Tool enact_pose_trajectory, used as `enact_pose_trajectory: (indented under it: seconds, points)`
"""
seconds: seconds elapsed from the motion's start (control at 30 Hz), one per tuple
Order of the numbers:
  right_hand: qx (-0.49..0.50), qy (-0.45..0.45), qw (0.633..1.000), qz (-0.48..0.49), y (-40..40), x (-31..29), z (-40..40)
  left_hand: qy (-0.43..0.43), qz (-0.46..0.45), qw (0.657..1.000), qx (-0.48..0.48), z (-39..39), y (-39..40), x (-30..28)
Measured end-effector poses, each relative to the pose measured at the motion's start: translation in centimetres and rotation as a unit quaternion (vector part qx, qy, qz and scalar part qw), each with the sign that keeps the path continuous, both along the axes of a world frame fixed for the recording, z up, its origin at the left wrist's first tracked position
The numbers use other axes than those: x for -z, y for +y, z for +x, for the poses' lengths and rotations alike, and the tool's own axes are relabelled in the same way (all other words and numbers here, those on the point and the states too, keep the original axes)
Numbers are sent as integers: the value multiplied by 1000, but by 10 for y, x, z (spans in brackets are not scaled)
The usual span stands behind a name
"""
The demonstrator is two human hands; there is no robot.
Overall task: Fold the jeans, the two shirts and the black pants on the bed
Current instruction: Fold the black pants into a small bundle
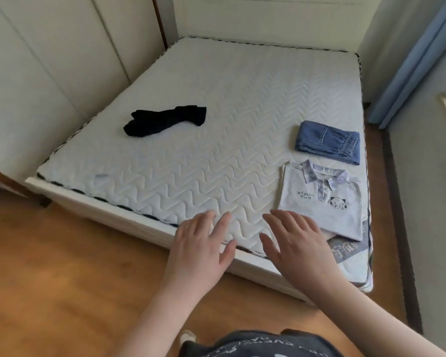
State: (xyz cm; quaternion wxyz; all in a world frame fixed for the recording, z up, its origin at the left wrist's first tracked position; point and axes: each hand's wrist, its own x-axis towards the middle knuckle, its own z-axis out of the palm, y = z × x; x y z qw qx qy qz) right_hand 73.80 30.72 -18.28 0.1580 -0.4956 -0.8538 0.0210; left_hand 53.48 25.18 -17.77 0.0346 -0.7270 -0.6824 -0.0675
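Head view, looking down across a bed with a white quilted mattress (216, 119), stitched in a wavy zigzag pattern, set in a pale frame over a warm wooden floor (62, 253). Cream wardrobe panels (49, 60) on the left; a blue curtain (417, 55) at the far right.

Near the foot edge, two bare hands held out, palms down, fingers spread and straight. Left hand (204, 248) over the mattress edge, grip released, holding nothing. Right hand (296, 243) just beside it, grip likewise released, fingertips near the lower left corner of the folded shirt; contact with it cannot be told.

On the right side, a folded stack: a pale lilac polo shirt with a plaid collar (322, 199), small printed lettering and a cartoon face on the chest, lying flat and squared. Beneath it, showing at the lower right, the edge of a second folded shirt, grey with a printed panel (345, 249). Just beyond, apart from the stack, blue denim jeans (327, 141) folded into a thick rectangle, seams and frayed hem visible.

Well apart, toward the left middle of the mattress, the black pants (162, 121), a soft, dark, crumpled length of fabric, not yet folded.

Judged from this: three pieces done, the pants remaining. Best handled by reaching across, pinching the waistband with both hands, drawing the pants closer, shaking flat, laying leg on leg, smoothing wrinkles, then folding in thirds. Thin limp cloth likely to bunch, so pressing each crease helps.
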Motion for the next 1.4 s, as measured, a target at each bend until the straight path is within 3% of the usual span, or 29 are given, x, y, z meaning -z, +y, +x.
enact_pose_trajectory:
  seconds: [0.3, 0.6, 1.0, 1.4]
  points:
    - [-155, 4, 988, 0, -49, -7, -222, -2, 2, 990, -141, -201, -115, -6]
    - [-243, -22, 970, 11, -43, -13, -359, -4, 14, 969, -248, -304, -134, -15]
    - [-263, -17, 965, 18, 55, 2, -486, 26, -26, 969, -245, -424, -30, -2]
    - [-196, -11, 980, 37, 194, 2, -560, 47, 1, 982, -182, -526, 120, -14]
